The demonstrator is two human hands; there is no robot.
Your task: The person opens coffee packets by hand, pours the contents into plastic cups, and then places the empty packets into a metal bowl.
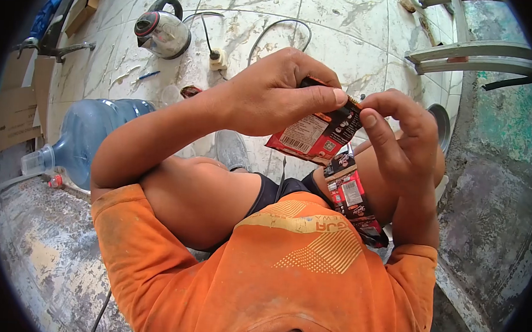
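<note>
A red and black sachet with a barcode label is held up in front of my body. My left hand grips its upper part, with the thumb across the front. At its right corner my right hand pinches the edge between thumb and forefinger. Whether the edge is torn cannot be made out. A strip of similar joined sachets hangs over my right thigh, below my right hand.
On the tiled floor are a kettle, a socket block with cables and a blue pen. A large water bottle lies at left. A metal ladder stands at upper right, cardboard at far left.
</note>
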